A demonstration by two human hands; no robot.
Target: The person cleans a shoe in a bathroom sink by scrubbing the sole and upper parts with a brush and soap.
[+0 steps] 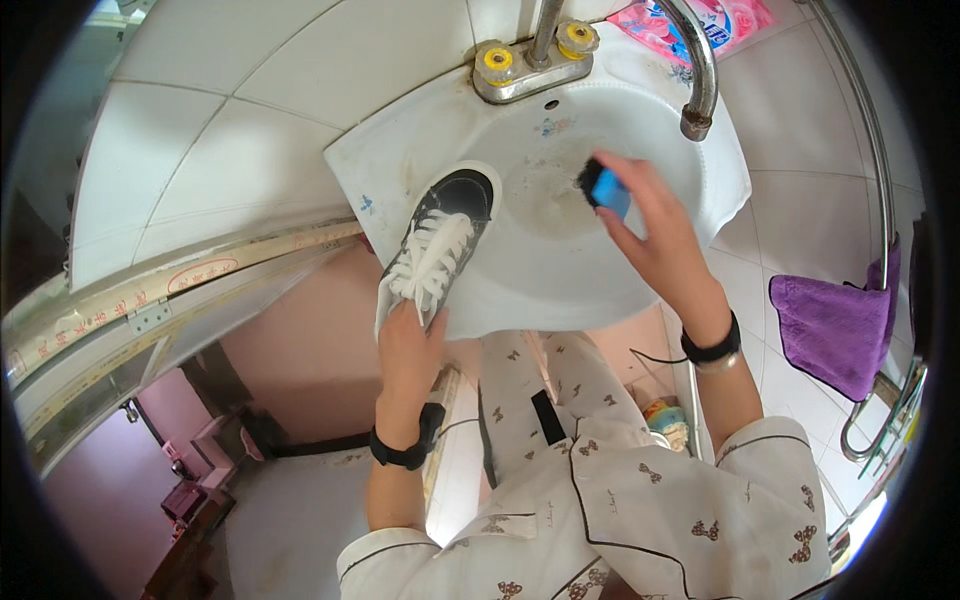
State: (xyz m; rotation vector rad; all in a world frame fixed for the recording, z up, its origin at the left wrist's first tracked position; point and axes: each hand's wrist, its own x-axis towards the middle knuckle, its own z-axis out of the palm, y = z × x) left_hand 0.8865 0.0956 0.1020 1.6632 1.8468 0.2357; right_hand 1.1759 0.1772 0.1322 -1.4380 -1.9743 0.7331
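Observation:
My left hand grips the heel end of a black canvas sneaker with white laces and a white sole edge. The shoe rests on the left rim of a white ceramic sink, toe pointing toward the wall. Over the basin, my right hand holds a small scrubbing brush with a blue back and dark bristles. Its bristles face left toward the shoe, apart from it. My right hand is slightly blurred. A little murky water or residue shows at the bottom of the basin.
A metal faucet curves over the sink's right side, its base carrying two yellow-capped knobs. A pink packet lies at the back right corner. On the right, a purple towel hangs from a metal rail. A door frame stands left.

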